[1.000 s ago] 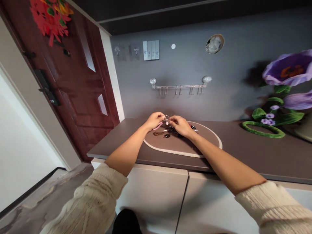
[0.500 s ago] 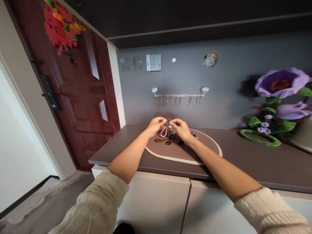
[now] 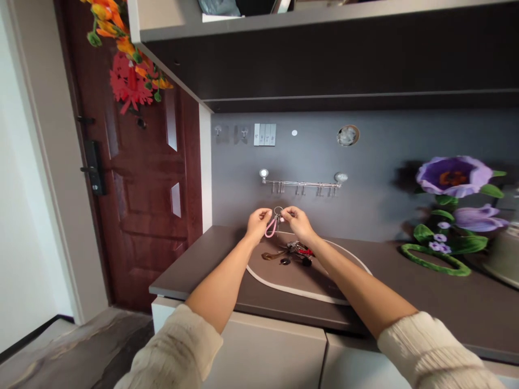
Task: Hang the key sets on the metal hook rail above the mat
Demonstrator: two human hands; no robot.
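Between both hands, a key ring [image 3: 278, 209] with a pink strap loop [image 3: 270, 229] and small dangling keys hangs above the mat [image 3: 284, 289]. My left hand [image 3: 258, 224] pinches it from the left, close to where the strap joins. From the right, the fingertips of my right hand [image 3: 299, 221] close on the edge of the ring. Below them a pile of keys [image 3: 298, 248] with red and black parts lies on the mat. A brown tag-like piece [image 3: 270, 256] and a small black round item [image 3: 285, 261] lie to its left.
A clear rail with hooks [image 3: 302, 184] is fixed to the grey wall just above my hands. Switches [image 3: 265, 134] sit higher up. A dark overhead cabinet [image 3: 324, 70] juts out above. Purple fabric flowers [image 3: 454, 175] stand right; a reddish door [image 3: 146, 216] is left.
My view has tilted upward, bringing more of the overhead cabinet in. Both hands have lifted the key ring higher above the pile, nearer to the hook rail.
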